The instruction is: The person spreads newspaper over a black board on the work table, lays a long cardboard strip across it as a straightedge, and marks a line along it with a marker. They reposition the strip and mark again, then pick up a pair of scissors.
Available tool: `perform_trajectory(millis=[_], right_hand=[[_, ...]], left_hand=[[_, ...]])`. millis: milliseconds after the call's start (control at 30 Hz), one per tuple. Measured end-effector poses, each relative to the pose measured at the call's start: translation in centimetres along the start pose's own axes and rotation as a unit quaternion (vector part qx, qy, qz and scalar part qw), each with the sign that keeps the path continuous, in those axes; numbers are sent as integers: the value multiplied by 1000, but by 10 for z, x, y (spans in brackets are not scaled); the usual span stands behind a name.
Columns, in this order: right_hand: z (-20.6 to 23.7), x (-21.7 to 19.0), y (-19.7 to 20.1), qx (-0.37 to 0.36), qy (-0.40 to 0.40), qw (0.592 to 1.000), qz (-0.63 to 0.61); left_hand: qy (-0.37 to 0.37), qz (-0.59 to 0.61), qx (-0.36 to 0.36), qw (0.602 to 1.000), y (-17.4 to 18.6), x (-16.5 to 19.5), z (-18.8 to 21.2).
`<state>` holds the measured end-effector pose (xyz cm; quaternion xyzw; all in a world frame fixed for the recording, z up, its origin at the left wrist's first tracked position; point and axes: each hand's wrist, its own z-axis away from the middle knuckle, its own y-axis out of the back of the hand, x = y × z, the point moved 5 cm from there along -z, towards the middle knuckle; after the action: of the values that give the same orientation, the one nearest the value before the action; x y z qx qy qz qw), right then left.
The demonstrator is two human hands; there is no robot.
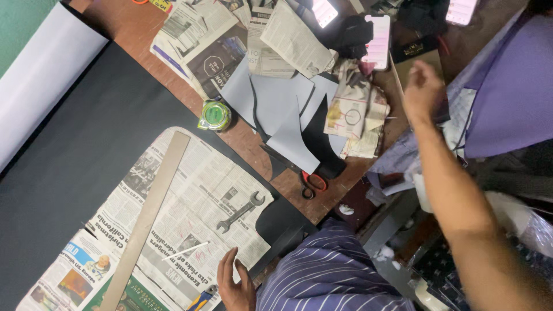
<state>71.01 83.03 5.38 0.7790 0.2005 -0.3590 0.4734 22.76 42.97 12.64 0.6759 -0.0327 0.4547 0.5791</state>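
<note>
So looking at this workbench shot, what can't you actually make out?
Head view only:
- Scissors: blades hidden under the grey sheets; only the handles show.
- Right hand: motion-blurred, so its grip and anything it touches are unclear.
- Left hand: wrist cut off by the bottom edge.
- Blue-and-yellow tool: mostly cut off by the bottom edge, kind unclear.
- Phones: screens glare out.

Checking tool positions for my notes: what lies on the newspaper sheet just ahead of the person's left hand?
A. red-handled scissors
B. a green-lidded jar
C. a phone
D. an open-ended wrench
D: the grey wrench lies on the newspaper, just beyond the left hand.
</note>
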Motion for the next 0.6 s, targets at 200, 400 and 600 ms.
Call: perform_trajectory(millis=[200, 400, 600], right_hand=[[-79, 35, 24, 18, -46, 995, 89], [-109, 41, 27, -23, -42, 980, 193], [-144, 42, 18, -88, 54, 968, 227]], left_hand=[[11, -5, 33, 999, -1, -8, 0], [15, -25, 47, 998, -12, -26, -5], [-13, -82, 31, 996, -13, -26, -16]])
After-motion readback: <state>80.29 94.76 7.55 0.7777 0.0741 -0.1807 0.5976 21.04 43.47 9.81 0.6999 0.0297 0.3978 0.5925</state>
